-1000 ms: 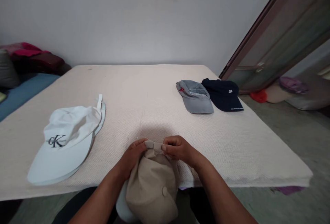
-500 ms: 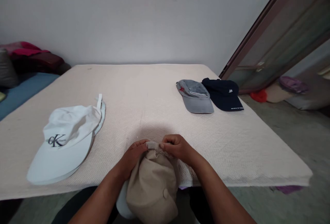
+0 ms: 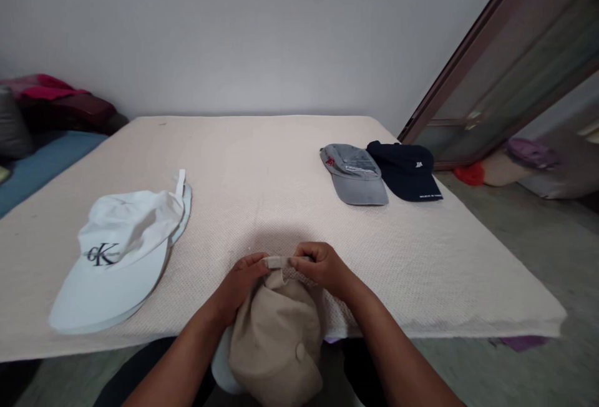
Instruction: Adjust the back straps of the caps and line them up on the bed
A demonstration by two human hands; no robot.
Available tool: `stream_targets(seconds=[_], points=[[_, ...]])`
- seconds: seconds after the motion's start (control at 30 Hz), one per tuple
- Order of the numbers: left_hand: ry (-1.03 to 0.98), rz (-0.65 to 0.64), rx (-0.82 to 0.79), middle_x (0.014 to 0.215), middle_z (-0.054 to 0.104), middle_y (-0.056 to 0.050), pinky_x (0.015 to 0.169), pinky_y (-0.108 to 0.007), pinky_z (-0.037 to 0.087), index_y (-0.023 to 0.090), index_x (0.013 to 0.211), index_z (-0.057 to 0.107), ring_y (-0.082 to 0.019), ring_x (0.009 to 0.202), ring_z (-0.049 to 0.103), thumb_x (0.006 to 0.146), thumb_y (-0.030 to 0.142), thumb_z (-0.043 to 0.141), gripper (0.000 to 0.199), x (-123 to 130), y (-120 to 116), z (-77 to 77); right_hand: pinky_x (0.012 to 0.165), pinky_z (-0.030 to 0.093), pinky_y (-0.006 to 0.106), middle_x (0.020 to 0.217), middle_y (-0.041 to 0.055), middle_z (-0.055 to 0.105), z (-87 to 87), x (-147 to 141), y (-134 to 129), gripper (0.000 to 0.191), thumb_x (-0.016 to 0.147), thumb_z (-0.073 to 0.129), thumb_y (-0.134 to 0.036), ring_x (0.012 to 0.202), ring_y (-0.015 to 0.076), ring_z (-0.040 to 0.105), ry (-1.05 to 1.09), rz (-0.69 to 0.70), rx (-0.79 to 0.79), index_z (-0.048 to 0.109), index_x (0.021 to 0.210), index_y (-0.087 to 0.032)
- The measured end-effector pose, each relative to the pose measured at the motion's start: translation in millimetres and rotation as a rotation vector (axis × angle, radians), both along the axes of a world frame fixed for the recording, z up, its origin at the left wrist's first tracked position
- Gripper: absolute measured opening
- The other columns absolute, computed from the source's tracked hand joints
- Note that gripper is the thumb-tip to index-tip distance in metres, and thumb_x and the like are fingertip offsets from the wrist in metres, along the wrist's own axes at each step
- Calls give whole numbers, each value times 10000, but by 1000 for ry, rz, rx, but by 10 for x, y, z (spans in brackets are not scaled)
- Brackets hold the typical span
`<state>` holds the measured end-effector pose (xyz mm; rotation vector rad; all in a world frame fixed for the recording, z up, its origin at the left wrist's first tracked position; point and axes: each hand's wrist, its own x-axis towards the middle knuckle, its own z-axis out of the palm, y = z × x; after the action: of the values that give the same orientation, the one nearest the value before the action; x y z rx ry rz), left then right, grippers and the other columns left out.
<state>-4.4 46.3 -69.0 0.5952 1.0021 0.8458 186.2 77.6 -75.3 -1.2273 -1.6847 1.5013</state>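
A beige cap [image 3: 276, 344] hangs at the table's near edge, its back strap [image 3: 276, 262] uppermost and a pale brim showing at its lower left. My left hand [image 3: 243, 282] pinches the left end of the strap. On the other end, the thumb and fingers of my right hand [image 3: 321, 264] are closed. White cap [image 3: 126, 226] with black CK lettering lies at the left, with another brim beneath it. Toward the back right, a grey cap [image 3: 358, 176] touches a navy cap [image 3: 407, 170].
The table [image 3: 253, 163] has a cream textured cover and stands against a pale wall. Left of it are a blue surface [image 3: 56, 160] and red cloth [image 3: 51, 88]. Beyond its right side are a framed door [image 3: 496, 70] and bags on the floor.
Both hands have moved up very slightly with the strap; their hold looks the same.
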Motion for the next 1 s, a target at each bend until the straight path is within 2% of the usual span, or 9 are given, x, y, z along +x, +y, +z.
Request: stream_targets(seconds=[0.33, 0.6, 0.8, 0.93, 1.0], points=[[-4, 8, 10, 677, 673, -6, 607, -236, 412, 164, 733, 682, -134, 608, 576, 700, 263, 712, 109, 21, -19, -37, 486, 249, 219, 563, -43, 390, 23, -23, -1, 269, 762, 626, -356, 533, 81, 327, 86, 72, -63, 531, 612, -155], [-4, -6, 1, 650, 660, 0, 589, -226, 410, 170, 727, 683, -126, 592, 570, 699, 221, 715, 65, 27, -29, -48, 464, 260, 212, 544, -42, 423, -21, -76, -34, 282, 773, 629, -395, 499, 74, 346, 172, 78, -152, 551, 650, -153], [-62, -61, 12, 697, 694, -38, 652, -248, 440, 149, 783, 699, -157, 649, 612, 720, 208, 673, 90, 18, -25, -35, 445, 241, 207, 526, -55, 416, -7, -108, -61, 317, 801, 598, -442, 463, 63, 318, 292, 53, -206, 531, 680, -157], [-100, -83, 28, 758, 713, -84, 715, -292, 456, 112, 846, 704, -190, 691, 632, 734, 211, 640, 162, -1, -8, -23, 490, 311, 225, 605, -15, 510, 17, -44, -75, 331, 893, 439, -434, 502, 84, 423, 406, 26, -255, 586, 815, -148], [-135, -72, 22, 772, 714, -87, 719, -298, 460, 111, 857, 702, -190, 692, 634, 737, 212, 642, 168, -11, -3, -27, 532, 344, 230, 670, 5, 559, 0, -2, -78, 247, 871, 486, -364, 550, 93, 484, 449, 16, -313, 602, 876, -146]])
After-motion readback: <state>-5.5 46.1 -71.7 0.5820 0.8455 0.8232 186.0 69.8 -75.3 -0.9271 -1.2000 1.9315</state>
